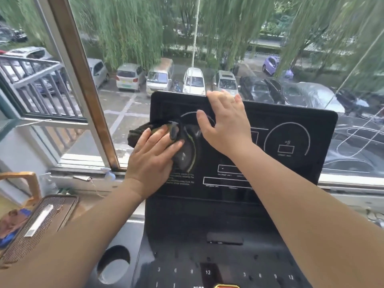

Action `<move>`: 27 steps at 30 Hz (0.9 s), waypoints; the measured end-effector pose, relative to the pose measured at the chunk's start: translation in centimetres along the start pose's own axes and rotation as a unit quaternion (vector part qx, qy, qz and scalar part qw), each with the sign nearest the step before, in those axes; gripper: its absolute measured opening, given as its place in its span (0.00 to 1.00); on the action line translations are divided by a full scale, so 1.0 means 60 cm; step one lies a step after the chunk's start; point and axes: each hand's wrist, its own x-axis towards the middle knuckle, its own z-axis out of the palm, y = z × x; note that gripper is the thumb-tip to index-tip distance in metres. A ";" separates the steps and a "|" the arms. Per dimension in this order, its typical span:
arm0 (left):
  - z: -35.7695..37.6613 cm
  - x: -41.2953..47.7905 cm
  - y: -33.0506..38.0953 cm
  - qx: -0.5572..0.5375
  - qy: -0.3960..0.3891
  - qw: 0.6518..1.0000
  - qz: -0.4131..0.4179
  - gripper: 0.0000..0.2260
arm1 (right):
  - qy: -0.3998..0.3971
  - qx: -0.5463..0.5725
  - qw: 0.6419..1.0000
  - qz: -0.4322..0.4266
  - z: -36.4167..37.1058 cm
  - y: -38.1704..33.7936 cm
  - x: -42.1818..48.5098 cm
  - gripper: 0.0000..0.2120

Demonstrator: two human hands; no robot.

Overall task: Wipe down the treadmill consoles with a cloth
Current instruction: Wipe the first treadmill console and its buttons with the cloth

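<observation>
Mid-frame, the flat left hand (152,156) presses the cloth (138,134) on the console (270,113)'s left side, the right hand (225,125) grips its top edge; the bunched cloth may slip off leftward.

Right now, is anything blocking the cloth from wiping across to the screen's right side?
Yes. The right hand grips the top edge of the screen just right of the cloth, thumb on its face, forearm crossing the lower middle. The left hand pressing the cloth would likely meet it.
</observation>
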 end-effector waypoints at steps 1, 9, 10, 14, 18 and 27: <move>0.008 -0.010 0.024 -0.010 0.010 0.998 -0.054 0.20 | -0.011 -0.010 1.000 -0.007 -0.001 0.003 -0.003 0.31; 0.039 -0.139 0.069 0.014 -0.093 0.980 0.176 0.20 | -0.068 -0.037 0.997 -0.018 -0.007 0.013 -0.009 0.36; 0.033 -0.127 0.055 0.030 -0.093 0.975 0.201 0.19 | -0.066 -0.033 0.997 -0.017 -0.007 0.012 -0.009 0.36; 0.019 -0.108 0.045 0.055 -0.022 0.998 0.001 0.21 | 0.013 0.064 0.998 0.012 -0.010 0.007 -0.070 0.33; 0.044 -0.150 0.127 0.004 -0.033 0.985 -0.168 0.24 | 0.051 0.159 0.984 0.066 0.016 0.020 -0.219 0.27; 0.077 -0.133 0.258 -0.108 -0.142 0.981 0.078 0.20 | 0.006 0.249 0.929 0.274 0.046 0.058 -0.388 0.07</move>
